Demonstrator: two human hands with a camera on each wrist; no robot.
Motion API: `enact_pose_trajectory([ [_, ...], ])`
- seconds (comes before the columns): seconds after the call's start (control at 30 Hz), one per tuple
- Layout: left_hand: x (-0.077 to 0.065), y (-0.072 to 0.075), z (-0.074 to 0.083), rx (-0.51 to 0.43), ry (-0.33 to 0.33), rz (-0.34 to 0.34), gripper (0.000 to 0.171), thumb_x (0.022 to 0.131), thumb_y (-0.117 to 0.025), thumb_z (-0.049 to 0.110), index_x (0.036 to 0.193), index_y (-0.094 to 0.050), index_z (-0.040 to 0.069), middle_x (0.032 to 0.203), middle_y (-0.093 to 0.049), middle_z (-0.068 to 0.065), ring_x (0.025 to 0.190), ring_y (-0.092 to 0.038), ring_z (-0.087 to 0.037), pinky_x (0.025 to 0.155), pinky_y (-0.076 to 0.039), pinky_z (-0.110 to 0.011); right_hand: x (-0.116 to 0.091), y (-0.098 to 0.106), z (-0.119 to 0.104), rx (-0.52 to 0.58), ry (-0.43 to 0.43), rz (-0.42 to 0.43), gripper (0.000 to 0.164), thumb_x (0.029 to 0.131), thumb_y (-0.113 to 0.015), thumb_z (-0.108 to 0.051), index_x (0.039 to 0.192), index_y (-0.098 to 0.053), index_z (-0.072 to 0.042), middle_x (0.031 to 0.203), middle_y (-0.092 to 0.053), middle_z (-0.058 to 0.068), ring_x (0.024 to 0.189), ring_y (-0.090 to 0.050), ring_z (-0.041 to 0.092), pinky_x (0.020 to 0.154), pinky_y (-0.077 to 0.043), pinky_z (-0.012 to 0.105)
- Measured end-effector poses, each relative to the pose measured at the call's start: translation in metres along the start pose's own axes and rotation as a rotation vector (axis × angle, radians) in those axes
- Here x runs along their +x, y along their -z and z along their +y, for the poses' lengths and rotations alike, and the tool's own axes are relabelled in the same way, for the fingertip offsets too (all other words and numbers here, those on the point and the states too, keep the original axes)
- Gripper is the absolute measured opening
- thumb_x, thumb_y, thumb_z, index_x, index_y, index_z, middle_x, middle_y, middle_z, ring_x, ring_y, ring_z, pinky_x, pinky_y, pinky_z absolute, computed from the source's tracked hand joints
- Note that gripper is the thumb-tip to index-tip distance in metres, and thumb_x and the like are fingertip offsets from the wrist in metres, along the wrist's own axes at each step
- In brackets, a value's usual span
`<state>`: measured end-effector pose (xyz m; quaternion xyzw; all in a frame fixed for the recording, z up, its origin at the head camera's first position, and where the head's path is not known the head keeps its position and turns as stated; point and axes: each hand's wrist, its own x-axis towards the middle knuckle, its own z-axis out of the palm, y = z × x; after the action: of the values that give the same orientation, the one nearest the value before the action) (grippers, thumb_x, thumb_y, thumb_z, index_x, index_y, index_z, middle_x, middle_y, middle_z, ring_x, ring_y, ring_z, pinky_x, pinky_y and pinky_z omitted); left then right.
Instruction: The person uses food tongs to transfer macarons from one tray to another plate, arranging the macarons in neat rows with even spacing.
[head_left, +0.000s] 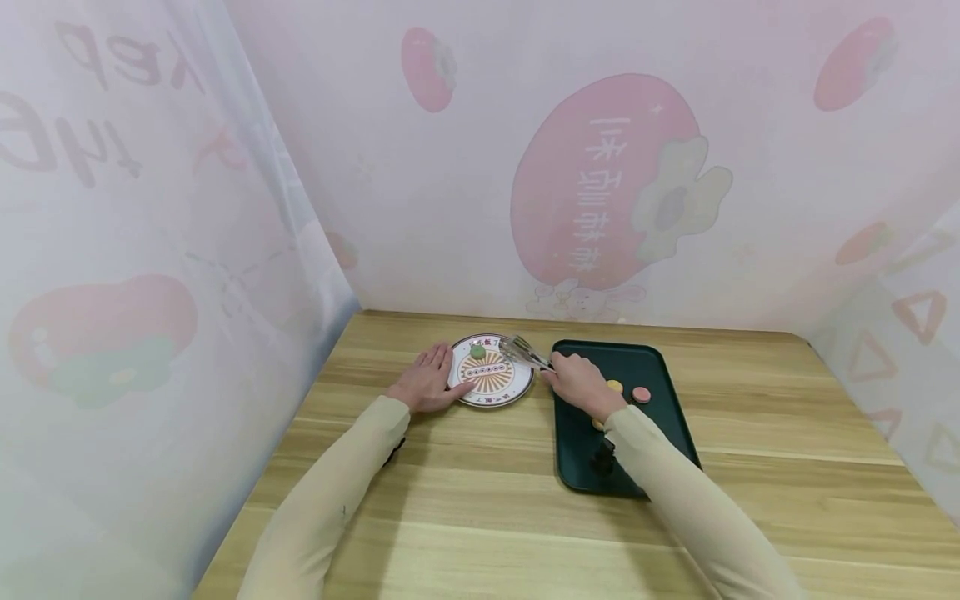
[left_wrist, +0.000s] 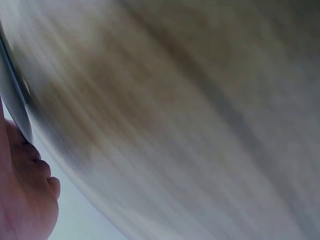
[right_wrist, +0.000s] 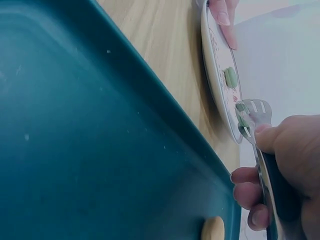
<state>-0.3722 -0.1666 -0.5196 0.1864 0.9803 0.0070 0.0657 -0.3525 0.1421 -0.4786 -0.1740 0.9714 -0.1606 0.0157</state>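
Note:
My right hand (head_left: 581,385) grips metal serving tongs (right_wrist: 257,117) with dark handles, over the left edge of the dark green tray. Their slotted ends reach over the right side of the round patterned plate (head_left: 510,385), with a green macaron (right_wrist: 243,122) between them, partly hidden. Another green macaron (head_left: 477,352) lies on the upper part of that plate. My left hand (head_left: 426,382) rests at the plate's left edge, fingers extended and thumb at the rim. In the left wrist view only part of the hand (left_wrist: 30,195) shows beside the plate's underside.
The dark green tray (head_left: 577,467) lies right of the plate. On it are a pink macaron (head_left: 641,394) and a yellow macaron (head_left: 615,387); my right hand and wrist cover part of it. Printed curtains (head_left: 465,208) hang behind and beside the wooden table (head_left: 465,533).

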Motion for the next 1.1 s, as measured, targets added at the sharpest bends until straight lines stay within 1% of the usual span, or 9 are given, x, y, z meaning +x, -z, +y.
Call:
enact_pose_trajectory([
  [0.13, 0.000, 0.000, -0.001, 0.002, -0.003, 0.011, 0.101, 0.093, -0.025, 0.075, 0.155, -0.013, -0.004, 0.164, -0.011, -0.022, 0.153, -0.011, -0.034, 0.125, -0.015, -0.046, 0.007, -0.005, -0.004, -0.018, 0.004, -0.002, 0.027, 0.101, -0.055, -0.034, 0.098, -0.059, -0.007, 0.068, -0.052, 0.004, 0.053, -0.050, 0.016, 0.046, -0.036, 0.025],
  [0.3, 0.000, 0.000, -0.002, -0.001, -0.007, 0.021, 0.100, 0.094, -0.027, 0.074, 0.155, -0.014, -0.004, 0.163, -0.012, -0.022, 0.153, -0.012, -0.035, 0.124, -0.017, -0.047, 0.012, -0.006, -0.008, -0.044, 0.019, -0.002, 0.026, 0.102, -0.054, -0.031, 0.098, -0.061, -0.007, 0.068, -0.053, 0.004, 0.054, -0.051, 0.017, 0.046, -0.036, 0.027],
  [0.5, 0.001, 0.001, -0.001, -0.009, -0.019, 0.020, 0.101, 0.094, -0.026, 0.075, 0.155, -0.013, -0.005, 0.163, -0.012, -0.023, 0.153, -0.012, -0.035, 0.124, -0.016, -0.047, 0.016, -0.006, -0.012, -0.056, 0.013, -0.004, 0.026, 0.102, -0.054, -0.031, 0.095, -0.060, -0.007, 0.067, -0.053, 0.004, 0.054, -0.051, 0.017, 0.046, -0.036, 0.026],
  [0.6, 0.001, 0.001, 0.000, -0.006, -0.024, 0.017, 0.101, 0.093, -0.025, 0.075, 0.155, -0.013, -0.004, 0.163, -0.011, -0.023, 0.153, -0.012, -0.035, 0.125, -0.015, -0.047, 0.019, -0.008, -0.014, -0.057, 0.006, -0.010, 0.026, 0.102, -0.054, -0.032, 0.096, -0.060, -0.007, 0.069, -0.054, 0.004, 0.056, -0.052, 0.018, 0.048, -0.036, 0.027],
  [0.73, 0.000, 0.000, 0.001, -0.012, -0.018, 0.017, 0.101, 0.093, -0.026, 0.075, 0.155, -0.013, -0.004, 0.163, -0.011, -0.022, 0.153, -0.012, -0.034, 0.125, -0.016, -0.046, 0.022, -0.012, -0.017, -0.060, 0.006, -0.005, 0.026, 0.101, -0.055, -0.033, 0.099, -0.062, -0.008, 0.073, -0.057, 0.004, 0.061, -0.054, 0.018, 0.052, -0.040, 0.029],
  [0.8, 0.000, 0.000, 0.000, -0.006, -0.012, 0.021, 0.101, 0.093, -0.025, 0.075, 0.155, -0.012, -0.004, 0.164, -0.011, -0.022, 0.153, -0.012, -0.034, 0.125, -0.016, -0.046, 0.023, -0.014, -0.019, -0.058, 0.009, 0.007, 0.026, 0.101, -0.055, -0.032, 0.098, -0.062, -0.008, 0.074, -0.059, 0.005, 0.062, -0.055, 0.018, 0.053, -0.041, 0.030],
  [0.97, 0.000, -0.001, -0.001, -0.002, -0.010, 0.019, 0.101, 0.093, -0.024, 0.075, 0.155, -0.012, -0.004, 0.163, -0.010, -0.022, 0.153, -0.011, -0.034, 0.125, -0.015, -0.046, 0.025, -0.015, -0.023, -0.060, 0.008, 0.019, 0.025, 0.101, -0.056, -0.032, 0.094, -0.061, -0.008, 0.074, -0.061, 0.006, 0.062, -0.056, 0.019, 0.054, -0.044, 0.032],
  [1.1, 0.000, 0.000, -0.001, 0.005, -0.009, 0.018, 0.101, 0.093, -0.023, 0.075, 0.155, -0.011, -0.004, 0.163, -0.009, -0.022, 0.153, -0.011, -0.034, 0.125, -0.015, -0.046, 0.026, -0.015, -0.024, -0.070, 0.003, 0.013, 0.028, 0.101, -0.054, -0.033, 0.097, -0.062, -0.007, 0.076, -0.062, 0.007, 0.063, -0.057, 0.019, 0.054, -0.045, 0.032],
])
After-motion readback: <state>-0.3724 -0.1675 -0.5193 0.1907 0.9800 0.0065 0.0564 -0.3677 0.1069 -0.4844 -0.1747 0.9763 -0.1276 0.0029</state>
